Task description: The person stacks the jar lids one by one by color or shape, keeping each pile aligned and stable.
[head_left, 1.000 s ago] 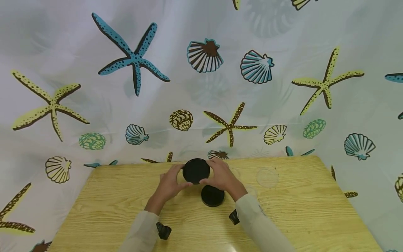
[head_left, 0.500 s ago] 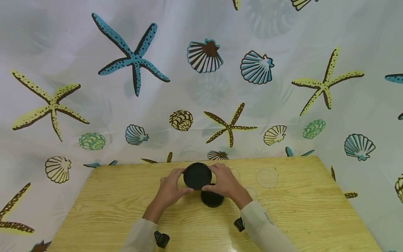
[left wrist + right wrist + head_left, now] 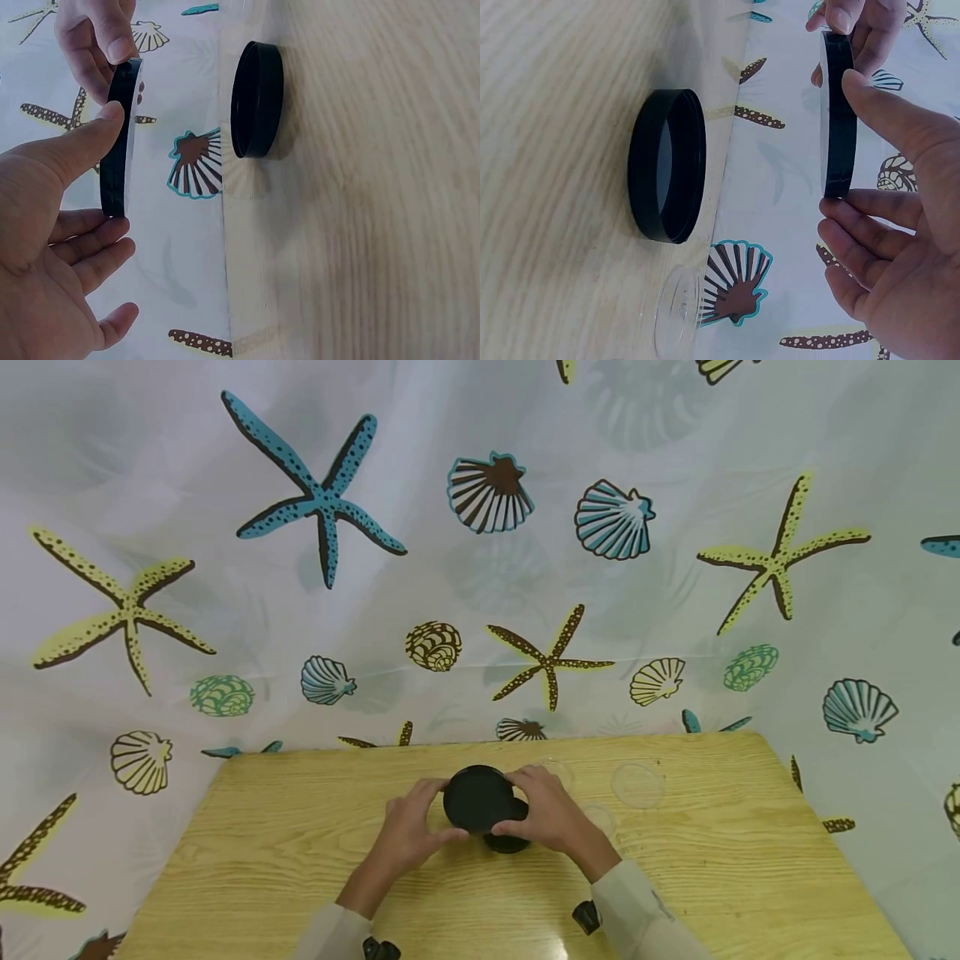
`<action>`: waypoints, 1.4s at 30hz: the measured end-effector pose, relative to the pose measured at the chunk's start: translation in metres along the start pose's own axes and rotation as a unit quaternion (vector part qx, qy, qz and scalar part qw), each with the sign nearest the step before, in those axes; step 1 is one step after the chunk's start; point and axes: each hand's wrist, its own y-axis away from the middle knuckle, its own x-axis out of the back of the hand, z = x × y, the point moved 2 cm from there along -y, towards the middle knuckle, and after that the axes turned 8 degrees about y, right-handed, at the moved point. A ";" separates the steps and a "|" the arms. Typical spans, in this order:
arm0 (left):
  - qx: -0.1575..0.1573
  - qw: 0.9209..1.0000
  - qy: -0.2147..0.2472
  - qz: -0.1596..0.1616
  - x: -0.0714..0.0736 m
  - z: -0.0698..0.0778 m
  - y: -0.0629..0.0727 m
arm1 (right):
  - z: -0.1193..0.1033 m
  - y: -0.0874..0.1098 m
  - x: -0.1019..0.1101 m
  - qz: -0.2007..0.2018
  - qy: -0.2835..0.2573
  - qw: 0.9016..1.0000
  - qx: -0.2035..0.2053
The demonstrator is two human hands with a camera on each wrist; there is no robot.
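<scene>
"Dish point(image 3: 643, 176), black and shallow, hollow side up on the worktop point(image 3: 285, 835). What's in it?"

"From the right wrist, a greyish bottom inside the rim. From the head, the black disc point(image 3: 478, 800) hides much of it."

"Where's that disc?"

"Raised above the worktop, each grip pinching its rim: left hand point(image 3: 405, 827) one side, right hand point(image 3: 553, 810) the other. Edge-on, its underside looks pale; the head view shows only black."

"And the clear rounds point(image 3: 637, 786)?"

"Faint; one's partly behind the right wrist."

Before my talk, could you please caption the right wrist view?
Left hand and right hand hold a black disc above a table bearing a shallow black dish.
</scene>
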 end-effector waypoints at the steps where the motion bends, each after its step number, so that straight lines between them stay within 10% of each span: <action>1: 0.001 1.000 0.001 0.000 -0.001 0.001 0.002 | 0.000 0.002 -0.001 -0.001 0.000 1.000 -0.001; 42: 0.006 0.996 0.036 -0.079 -0.031 -0.002 0.037 | 0.007 0.047 -0.022 -0.041 0.005 0.999 0.021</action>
